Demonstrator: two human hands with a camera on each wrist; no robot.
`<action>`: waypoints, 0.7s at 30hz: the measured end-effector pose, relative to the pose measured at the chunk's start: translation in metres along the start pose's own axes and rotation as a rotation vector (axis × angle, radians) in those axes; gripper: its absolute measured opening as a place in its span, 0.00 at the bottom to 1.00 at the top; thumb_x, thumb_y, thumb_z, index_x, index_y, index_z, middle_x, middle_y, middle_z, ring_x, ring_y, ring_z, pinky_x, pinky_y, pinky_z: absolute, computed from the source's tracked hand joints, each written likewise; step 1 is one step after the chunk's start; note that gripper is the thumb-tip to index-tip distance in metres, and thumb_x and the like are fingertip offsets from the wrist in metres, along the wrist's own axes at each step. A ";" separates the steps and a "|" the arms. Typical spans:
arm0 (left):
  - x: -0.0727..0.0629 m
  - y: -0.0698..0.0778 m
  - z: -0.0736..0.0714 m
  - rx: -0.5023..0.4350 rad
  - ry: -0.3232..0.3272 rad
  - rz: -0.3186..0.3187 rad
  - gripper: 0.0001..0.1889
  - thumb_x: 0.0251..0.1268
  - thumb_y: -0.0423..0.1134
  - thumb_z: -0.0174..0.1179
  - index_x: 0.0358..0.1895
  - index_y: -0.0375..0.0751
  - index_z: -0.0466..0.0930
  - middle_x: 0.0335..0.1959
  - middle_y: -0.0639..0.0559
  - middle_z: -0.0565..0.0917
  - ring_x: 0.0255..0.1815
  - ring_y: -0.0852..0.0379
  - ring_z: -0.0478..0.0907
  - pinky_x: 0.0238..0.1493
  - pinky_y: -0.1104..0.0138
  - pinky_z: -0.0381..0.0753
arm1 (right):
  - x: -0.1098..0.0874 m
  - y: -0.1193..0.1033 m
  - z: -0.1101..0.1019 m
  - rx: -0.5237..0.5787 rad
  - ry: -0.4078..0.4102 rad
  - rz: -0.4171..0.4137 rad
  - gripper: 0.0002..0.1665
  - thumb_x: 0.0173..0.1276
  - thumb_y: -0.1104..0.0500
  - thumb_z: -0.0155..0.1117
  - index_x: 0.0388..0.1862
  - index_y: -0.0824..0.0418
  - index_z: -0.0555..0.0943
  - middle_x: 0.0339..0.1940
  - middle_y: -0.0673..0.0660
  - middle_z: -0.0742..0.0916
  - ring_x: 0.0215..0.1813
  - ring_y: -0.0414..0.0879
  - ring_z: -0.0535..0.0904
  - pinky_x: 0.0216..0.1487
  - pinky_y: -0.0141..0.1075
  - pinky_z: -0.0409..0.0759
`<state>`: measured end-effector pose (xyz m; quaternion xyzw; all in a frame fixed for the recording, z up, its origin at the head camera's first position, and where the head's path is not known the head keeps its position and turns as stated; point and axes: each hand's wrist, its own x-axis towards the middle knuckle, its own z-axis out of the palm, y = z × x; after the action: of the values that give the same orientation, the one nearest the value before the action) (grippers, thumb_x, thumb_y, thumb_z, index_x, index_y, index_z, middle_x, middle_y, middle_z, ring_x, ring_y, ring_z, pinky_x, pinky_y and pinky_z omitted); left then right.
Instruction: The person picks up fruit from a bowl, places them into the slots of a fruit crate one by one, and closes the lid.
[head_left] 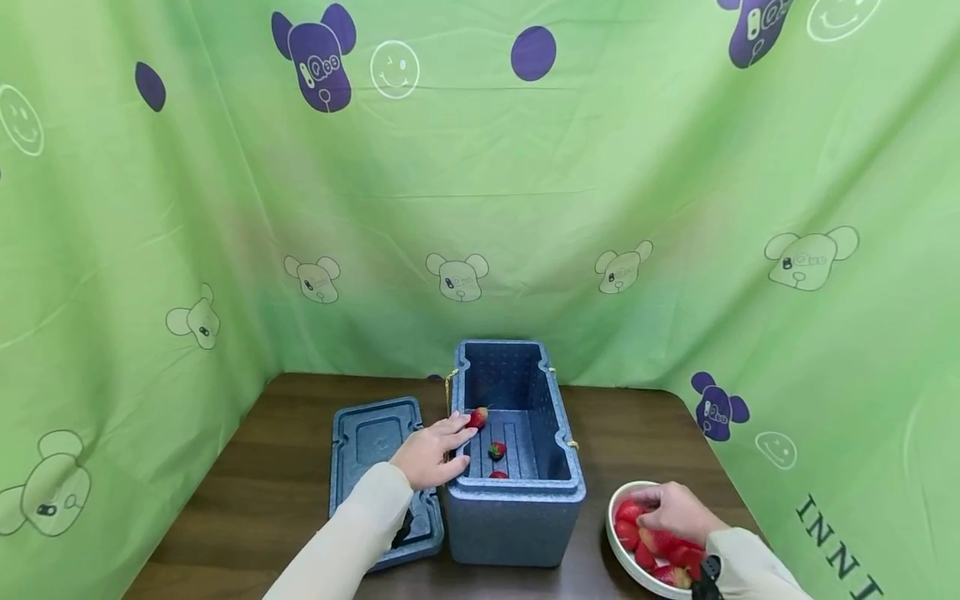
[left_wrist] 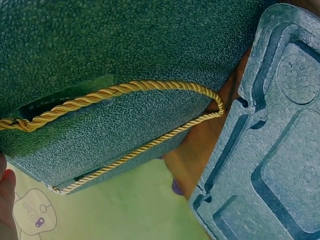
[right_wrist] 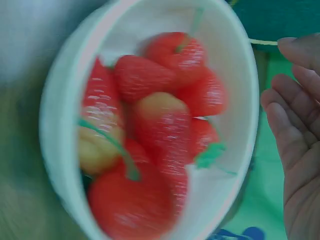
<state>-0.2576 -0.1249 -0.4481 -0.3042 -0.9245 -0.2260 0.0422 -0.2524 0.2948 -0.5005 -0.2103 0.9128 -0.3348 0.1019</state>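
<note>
My left hand (head_left: 429,454) rests on the left rim of a blue foam box (head_left: 513,527), fingers extended and grasping nothing. Close to its fingertips, inside the box, is one strawberry (head_left: 477,417); another strawberry (head_left: 497,451) lies on the floor, and a third is partly hidden by the front rim. On the right, a white bowl (right_wrist: 245,125) holds several red strawberries (right_wrist: 162,130), some with green stems. Over that bowl is my right hand (head_left: 678,510). The right wrist view shows its fingers (right_wrist: 282,122) loosely bent beside the bowl's rim, with nothing between them.
A blue foam lid (head_left: 375,442) lies on the brown table (head_left: 247,475) left of the box, partly under the left forearm. A twisted yellow rope (left_wrist: 150,85) loops along the box's side. Green printed cloth (head_left: 480,167) hangs behind and at both sides.
</note>
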 end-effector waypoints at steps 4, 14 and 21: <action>0.000 -0.001 -0.003 0.021 -0.007 0.012 0.26 0.66 0.45 0.52 0.65 0.38 0.73 0.68 0.45 0.69 0.70 0.48 0.63 0.66 0.54 0.65 | -0.004 0.009 0.017 0.050 -0.014 -0.033 0.20 0.47 0.68 0.66 0.41 0.77 0.82 0.32 0.61 0.86 0.25 0.33 0.74 0.26 0.30 0.76; -0.001 -0.008 -0.007 0.096 -0.059 0.111 0.27 0.71 0.47 0.48 0.68 0.37 0.68 0.70 0.44 0.66 0.73 0.46 0.58 0.68 0.55 0.61 | -0.002 0.018 0.041 -0.166 -0.001 -0.219 0.12 0.41 0.71 0.67 0.27 0.60 0.79 0.24 0.46 0.78 0.23 0.32 0.68 0.21 0.28 0.71; -0.006 -0.014 -0.011 0.137 -0.085 0.129 0.28 0.69 0.48 0.48 0.68 0.38 0.68 0.70 0.44 0.67 0.72 0.47 0.59 0.69 0.56 0.60 | 0.003 0.020 0.052 -0.172 0.003 -0.250 0.11 0.41 0.71 0.68 0.25 0.60 0.79 0.24 0.44 0.77 0.27 0.32 0.67 0.28 0.30 0.71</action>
<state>-0.2615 -0.1432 -0.4457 -0.3688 -0.9172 -0.1459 0.0383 -0.2443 0.2772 -0.5533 -0.3299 0.9050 -0.2655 0.0398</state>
